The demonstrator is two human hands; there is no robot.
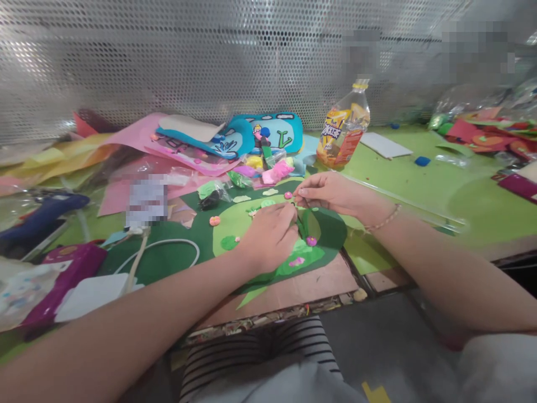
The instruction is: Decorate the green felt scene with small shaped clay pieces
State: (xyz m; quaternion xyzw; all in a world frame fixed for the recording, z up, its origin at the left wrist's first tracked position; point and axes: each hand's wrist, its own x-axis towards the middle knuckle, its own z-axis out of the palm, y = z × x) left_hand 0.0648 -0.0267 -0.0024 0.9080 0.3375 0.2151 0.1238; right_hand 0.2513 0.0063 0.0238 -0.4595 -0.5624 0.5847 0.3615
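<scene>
A green craft picture [224, 235] with clay flowers and leaves lies in front of me. Over its middle, my left hand [272, 235] is closed, fingers curled together and tips low by the surface; anything in them is hidden. My right hand [325, 193] pinches at the upper right of the picture, and what it holds is too small to name. A pink clay flower [287, 195] sits just beside its fingertips. Below the hands are a purple flower [311, 241] on a green stem and a pink clay piece [297, 261]. An orange-pink flower [214, 221] lies at the left edge.
Behind the picture lie bagged clay lumps [277, 170] and blue craft pictures [279, 134]. An iced-tea bottle [342, 131] stands at the back right, near a white card [386, 145]. On the left are a magenta case [73, 268] and a white cable [168, 242].
</scene>
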